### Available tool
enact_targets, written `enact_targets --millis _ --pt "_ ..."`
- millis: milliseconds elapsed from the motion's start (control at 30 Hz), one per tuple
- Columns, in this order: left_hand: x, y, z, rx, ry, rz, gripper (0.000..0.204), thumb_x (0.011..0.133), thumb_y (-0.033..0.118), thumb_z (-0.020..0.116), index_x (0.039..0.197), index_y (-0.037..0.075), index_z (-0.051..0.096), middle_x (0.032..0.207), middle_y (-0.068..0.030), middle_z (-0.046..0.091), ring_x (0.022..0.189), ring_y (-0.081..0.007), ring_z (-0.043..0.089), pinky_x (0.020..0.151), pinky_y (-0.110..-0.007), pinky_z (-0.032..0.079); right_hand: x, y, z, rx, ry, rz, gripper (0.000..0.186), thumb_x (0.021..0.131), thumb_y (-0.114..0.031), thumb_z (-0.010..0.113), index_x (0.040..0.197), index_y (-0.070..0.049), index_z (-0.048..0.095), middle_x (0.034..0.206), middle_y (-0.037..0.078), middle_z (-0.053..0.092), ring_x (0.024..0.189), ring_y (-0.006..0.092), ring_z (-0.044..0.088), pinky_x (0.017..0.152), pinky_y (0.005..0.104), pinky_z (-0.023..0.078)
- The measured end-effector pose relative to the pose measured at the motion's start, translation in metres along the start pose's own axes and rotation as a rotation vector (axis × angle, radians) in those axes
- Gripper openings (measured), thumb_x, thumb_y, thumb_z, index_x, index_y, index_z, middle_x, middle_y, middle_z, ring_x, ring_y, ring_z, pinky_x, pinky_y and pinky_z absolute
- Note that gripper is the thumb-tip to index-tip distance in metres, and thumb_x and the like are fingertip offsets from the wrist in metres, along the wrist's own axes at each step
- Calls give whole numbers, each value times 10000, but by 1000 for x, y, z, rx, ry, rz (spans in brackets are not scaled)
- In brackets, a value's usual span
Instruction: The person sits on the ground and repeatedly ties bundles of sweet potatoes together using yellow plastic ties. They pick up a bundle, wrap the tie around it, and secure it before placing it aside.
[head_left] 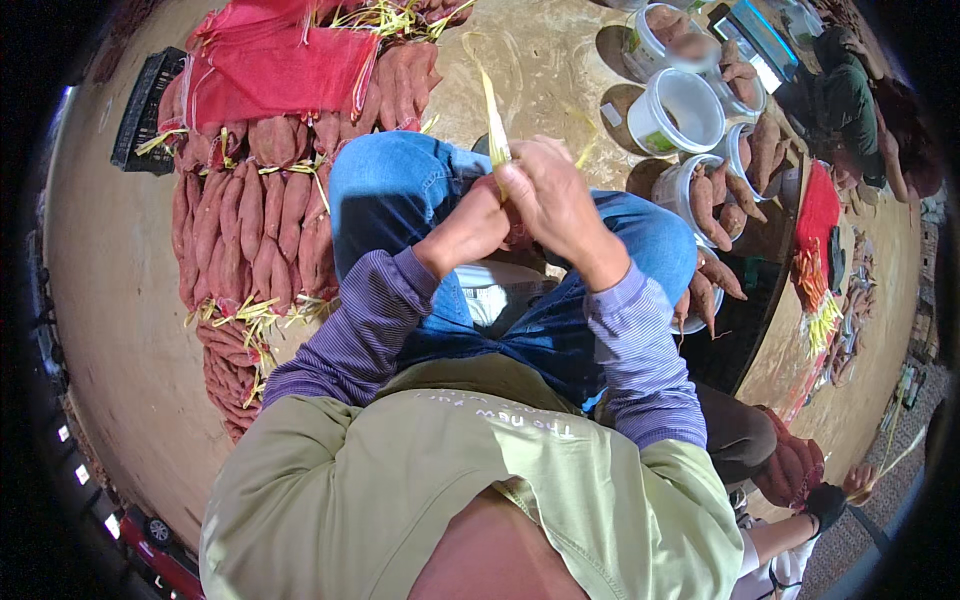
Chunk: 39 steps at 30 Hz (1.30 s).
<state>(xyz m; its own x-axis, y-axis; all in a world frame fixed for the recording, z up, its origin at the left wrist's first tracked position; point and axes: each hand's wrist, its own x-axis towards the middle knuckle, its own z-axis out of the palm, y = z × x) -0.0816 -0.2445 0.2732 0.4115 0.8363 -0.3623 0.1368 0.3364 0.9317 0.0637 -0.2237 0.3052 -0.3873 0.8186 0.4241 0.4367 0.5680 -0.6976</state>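
Observation:
My two hands meet above my knees, closed around the gathered neck of a mesh bag. Its twisted yellow end sticks up between them. My left hand is a fist with reddish mesh at its top. Over the yellow strands, my right hand is closed, its thumb pressed toward the left hand. Below the hands a little of the bag's reddish body shows between my knees; my hands and legs hide most of it.
Bagged sweet potatoes lie stacked at the left, with red mesh bags on top. White buckets, several with sweet potatoes, stand at the right. A black crate is far left. Other people sit at the right; one's gloved hand is lower right.

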Motion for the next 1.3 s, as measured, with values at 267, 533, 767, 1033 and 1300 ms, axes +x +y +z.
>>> enact_targets --millis 267,533,767,1033,1300 --pt "-7 -1 -37 -218 -140 -159 379 977 283 518 1132 -44 631 819 -21 602 698 -89 530 618 -237 419 -35 14 -10 127 -160 451 130 923 -121 581 909 5 608 688 108 594 635 130 560 594 305 465" --pt "-8 -16 -27 106 77 163 141 863 40 638 987 -3 690 837 -80 677 714 -116 617 612 -260 489 -29 36 11 519 -265 478 232 853 -47 568 1073 1 619 935 184 669 830 303 649 775 345 503" --pt "7 -38 -17 934 432 667 180 810 72 636 989 79 642 770 -121 601 736 -352 577 647 -455 455 -33 60 35 437 -304 507 162 882 -81 562 989 8 645 792 186 651 732 247 637 685 350 498" --pt "5 -32 -14 1014 509 607 157 799 141 676 766 60 546 755 -129 555 736 -355 555 643 -464 428 -26 56 25 739 -416 756 210 927 -117 518 942 48 646 771 116 658 706 183 600 670 311 484" --pt "-1 -20 -21 792 294 505 108 848 80 640 803 -9 597 741 -139 566 670 -318 552 598 -410 426 -27 53 14 621 -121 903 296 883 -242 638 701 -10 613 655 18 612 573 92 539 513 269 423"
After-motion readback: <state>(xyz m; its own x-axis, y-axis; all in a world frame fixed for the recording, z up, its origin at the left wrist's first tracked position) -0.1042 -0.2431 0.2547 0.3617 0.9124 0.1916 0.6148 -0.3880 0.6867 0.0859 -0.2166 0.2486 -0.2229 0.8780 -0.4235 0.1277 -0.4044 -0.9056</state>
